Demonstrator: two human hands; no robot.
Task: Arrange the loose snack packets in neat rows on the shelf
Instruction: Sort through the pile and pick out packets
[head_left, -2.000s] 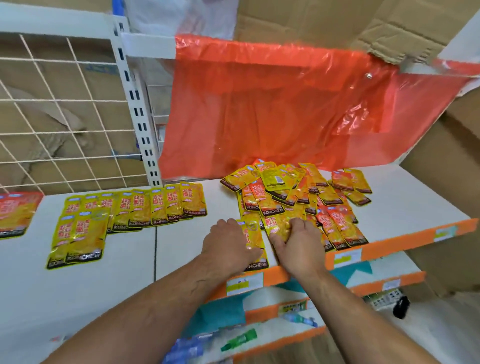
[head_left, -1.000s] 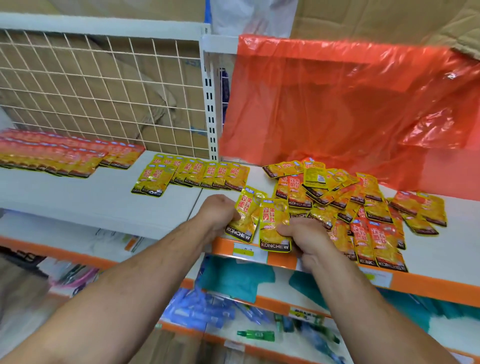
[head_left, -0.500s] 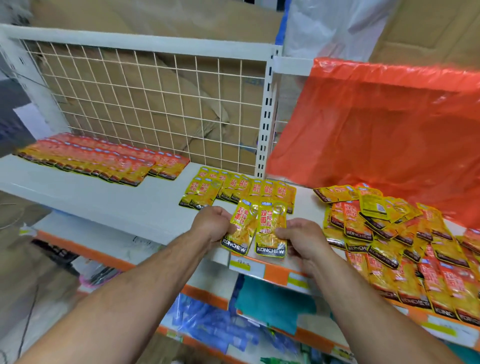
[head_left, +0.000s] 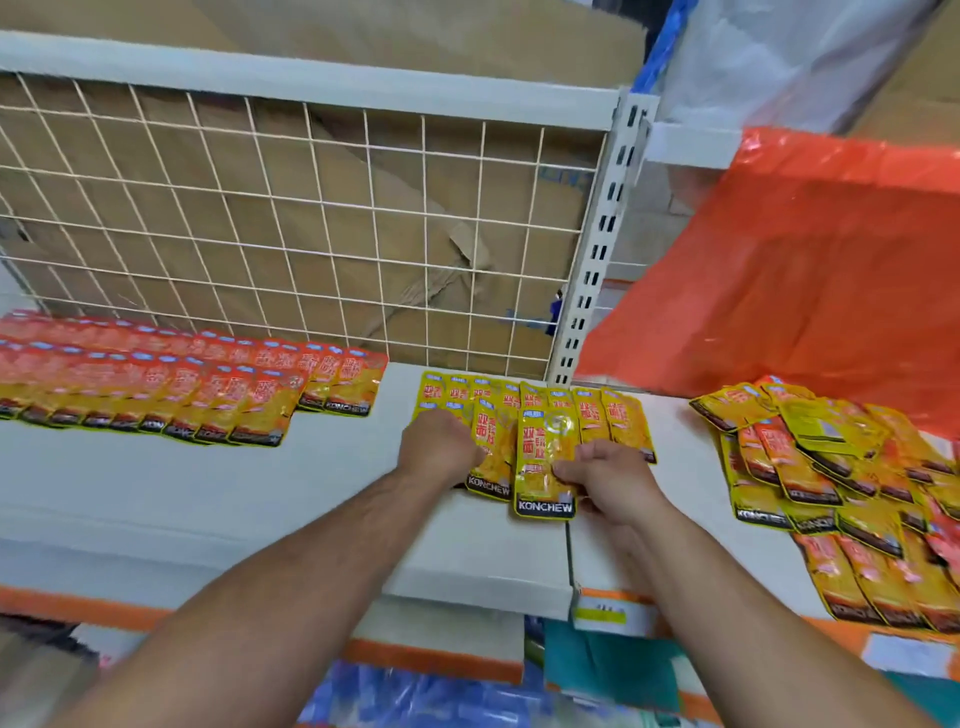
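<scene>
White shelf (head_left: 208, 493); wire grid (head_left: 310, 198); cardboard (head_left: 395, 244) behind

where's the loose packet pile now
Head view: the loose pile lies at the right end of the shelf, below the orange sheet, right of the right hand.

Bright, even, diffuse light; shadows on the white shelf (head_left: 156, 483) are soft and faint. Small glare spots on the glossy yellow packets (head_left: 540, 457). Wide-angle distortion bows the wire grid (head_left: 260, 208) and shelf edge; the red packets (head_left: 156, 384) at left and the bottom edge look smeared
</scene>
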